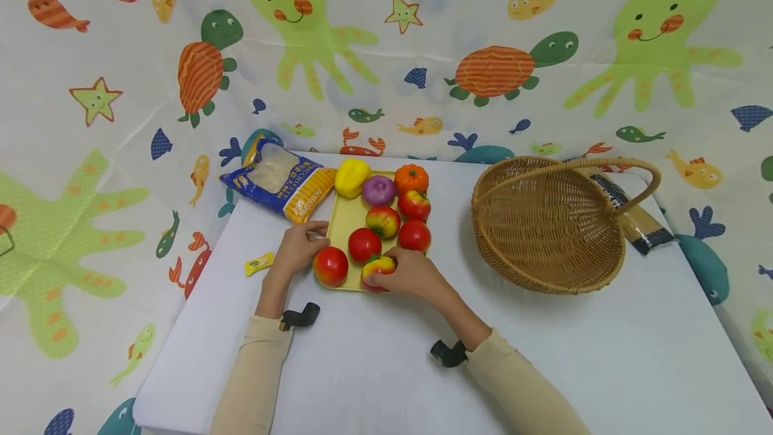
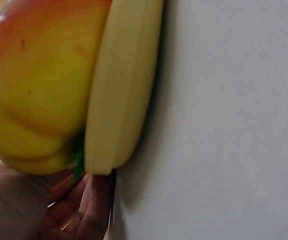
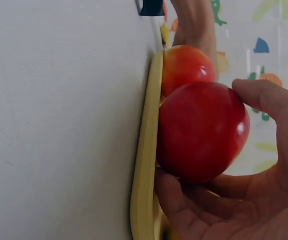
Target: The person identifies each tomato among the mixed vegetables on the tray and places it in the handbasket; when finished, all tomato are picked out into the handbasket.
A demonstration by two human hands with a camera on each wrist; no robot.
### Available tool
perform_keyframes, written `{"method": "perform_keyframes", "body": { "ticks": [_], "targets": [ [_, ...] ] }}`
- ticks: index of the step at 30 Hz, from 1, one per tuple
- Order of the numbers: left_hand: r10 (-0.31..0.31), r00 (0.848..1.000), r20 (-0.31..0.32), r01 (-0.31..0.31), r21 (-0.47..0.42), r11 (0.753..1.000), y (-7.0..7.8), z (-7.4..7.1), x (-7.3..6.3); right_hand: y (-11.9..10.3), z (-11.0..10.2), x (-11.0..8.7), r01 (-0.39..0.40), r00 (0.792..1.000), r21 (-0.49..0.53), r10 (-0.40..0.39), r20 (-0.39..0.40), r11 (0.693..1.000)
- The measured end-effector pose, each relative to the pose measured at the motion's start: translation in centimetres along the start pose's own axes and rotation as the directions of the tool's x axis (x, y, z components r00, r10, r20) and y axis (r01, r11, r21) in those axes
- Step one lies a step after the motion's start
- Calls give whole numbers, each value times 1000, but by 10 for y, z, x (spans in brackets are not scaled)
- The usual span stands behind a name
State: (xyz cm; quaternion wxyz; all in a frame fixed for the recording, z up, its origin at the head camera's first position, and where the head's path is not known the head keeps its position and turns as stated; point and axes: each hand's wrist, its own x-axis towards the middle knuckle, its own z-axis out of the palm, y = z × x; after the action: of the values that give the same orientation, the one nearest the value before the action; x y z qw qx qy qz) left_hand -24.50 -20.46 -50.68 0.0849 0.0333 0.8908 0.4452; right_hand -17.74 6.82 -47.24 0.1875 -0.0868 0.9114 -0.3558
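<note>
A shallow yellow tray (image 1: 344, 217) holds several model fruits and vegetables. My left hand (image 1: 298, 247) grips the tray's left edge; in the left wrist view its fingers (image 2: 96, 205) reach round the end of the rim. Right beside it is a red-orange fruit (image 1: 331, 266) with a yellow underside. My right hand (image 1: 417, 275) holds a red-and-yellow apple (image 1: 378, 282) at the tray's front edge. In the right wrist view, thumb and fingers lie on either side of this glossy apple (image 3: 201, 132). Behind it are red fruits (image 1: 365, 245), a purple onion (image 1: 378, 190), an orange pumpkin (image 1: 412, 178) and a yellow pepper (image 1: 352, 178).
A wicker basket (image 1: 543, 220) with an arched handle stands on the right, a dark-and-tan packet (image 1: 634, 220) partly behind it. At the back left lies a blue-and-yellow pasta bag (image 1: 280, 180). A small yellow wrapper (image 1: 259, 264) is left of my left hand.
</note>
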Motion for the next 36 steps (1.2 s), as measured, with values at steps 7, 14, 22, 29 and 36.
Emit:
{"method": "perform_keyframes", "body": {
  "ticks": [7,14,22,29,36],
  "targets": [
    [-3,1000,-2,3,9,1000,-4,2,3,2,-9,-7,28,998,84,-32,45,996],
    [2,1000,-1,-2,3,1000,-5,1,4,0,-28,-23,99,995,153,-103,17,983],
    [-7,1000,8,7,-13,1000,-3,1,1,-6,-68,-57,210,978,247,-201,-64,946],
    [-5,1000,8,5,-22,1000,-3,1,2,1,-114,-96,248,966,234,-221,-134,940],
    [2,1000,6,-2,-5,1000,-5,2,2,28,-167,-116,263,956,126,-241,-167,956]
  ]
}}
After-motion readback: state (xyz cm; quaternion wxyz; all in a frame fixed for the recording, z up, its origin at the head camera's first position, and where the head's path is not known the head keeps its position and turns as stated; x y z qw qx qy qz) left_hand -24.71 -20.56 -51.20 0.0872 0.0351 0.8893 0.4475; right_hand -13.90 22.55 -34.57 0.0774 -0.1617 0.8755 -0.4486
